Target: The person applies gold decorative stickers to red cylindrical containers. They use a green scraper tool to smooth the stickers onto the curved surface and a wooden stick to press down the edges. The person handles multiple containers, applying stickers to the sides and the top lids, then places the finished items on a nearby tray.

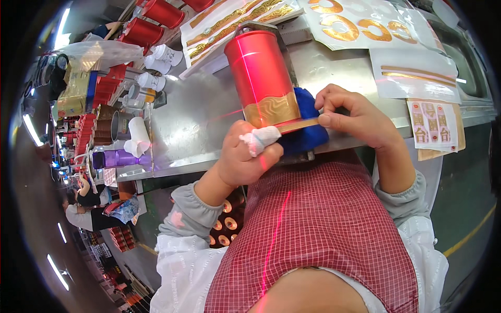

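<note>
A red cylindrical can (pixel 262 70) rests on a stand in front of me, with a wavy gold band (pixel 274 110) around its near end. At that near end, a narrow gold strip (pixel 300 125) runs between my hands. My left hand (pixel 245 156) is closed, with a white cover on one finger pressing the strip's left end by the can's rim. My right hand (pixel 360 116) pinches the strip's right end between thumb and forefinger. Beside and under the can's near end is a blue cloth pad (pixel 310 138). What lies beneath my left fingers is hidden.
Sheets of curved gold stickers (pixel 342 28) and a sheet with straight gold strips (pixel 417 78) lie to the right. Long patterned gold sheets (pixel 229 34) are behind the can. White bottles (pixel 156 60), a purple bottle (pixel 120 158) and red cans (pixel 143 31) stand left.
</note>
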`<state>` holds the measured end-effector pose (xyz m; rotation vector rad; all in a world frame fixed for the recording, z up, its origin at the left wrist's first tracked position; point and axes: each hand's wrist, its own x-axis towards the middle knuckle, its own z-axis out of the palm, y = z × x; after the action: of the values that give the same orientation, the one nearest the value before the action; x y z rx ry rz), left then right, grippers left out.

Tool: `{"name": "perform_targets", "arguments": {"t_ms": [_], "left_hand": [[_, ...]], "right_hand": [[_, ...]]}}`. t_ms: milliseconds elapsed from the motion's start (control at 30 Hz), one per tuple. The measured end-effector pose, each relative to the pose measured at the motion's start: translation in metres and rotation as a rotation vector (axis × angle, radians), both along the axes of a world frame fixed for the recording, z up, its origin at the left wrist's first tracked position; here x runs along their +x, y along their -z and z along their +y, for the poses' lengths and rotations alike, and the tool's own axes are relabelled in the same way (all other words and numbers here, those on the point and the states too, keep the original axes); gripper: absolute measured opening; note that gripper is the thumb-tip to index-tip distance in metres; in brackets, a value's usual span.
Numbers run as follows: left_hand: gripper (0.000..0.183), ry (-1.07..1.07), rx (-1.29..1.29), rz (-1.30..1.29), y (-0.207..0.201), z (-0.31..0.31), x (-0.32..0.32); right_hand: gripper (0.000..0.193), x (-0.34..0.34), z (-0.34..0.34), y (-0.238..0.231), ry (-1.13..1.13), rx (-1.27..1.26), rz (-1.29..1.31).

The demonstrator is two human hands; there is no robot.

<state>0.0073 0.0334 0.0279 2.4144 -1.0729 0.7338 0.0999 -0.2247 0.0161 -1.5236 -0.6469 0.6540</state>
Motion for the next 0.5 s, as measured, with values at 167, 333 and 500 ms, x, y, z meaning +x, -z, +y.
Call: {"name": "perform_targets", "arguments": {"t_ms": [167,333,500], "left_hand": [[0.026,0.015,0.063,-0.081,-0.001,-0.003,0.004],[0.026,0.073,0.238,-0.05,-0.017,-0.012,0.011],[0.026,-0.034,0.019,-0.078,0.001,-0.003,0.0]], "right_hand": [[0.022,0.001,0.001,0.007,-0.02,-0.019,-0.053],[0.024,-0.001,0.004,0.01,0.023,0.016,-0.083],[0.023,0.001,0.011,0.005,-0.031,-0.022,-0.093]]}}
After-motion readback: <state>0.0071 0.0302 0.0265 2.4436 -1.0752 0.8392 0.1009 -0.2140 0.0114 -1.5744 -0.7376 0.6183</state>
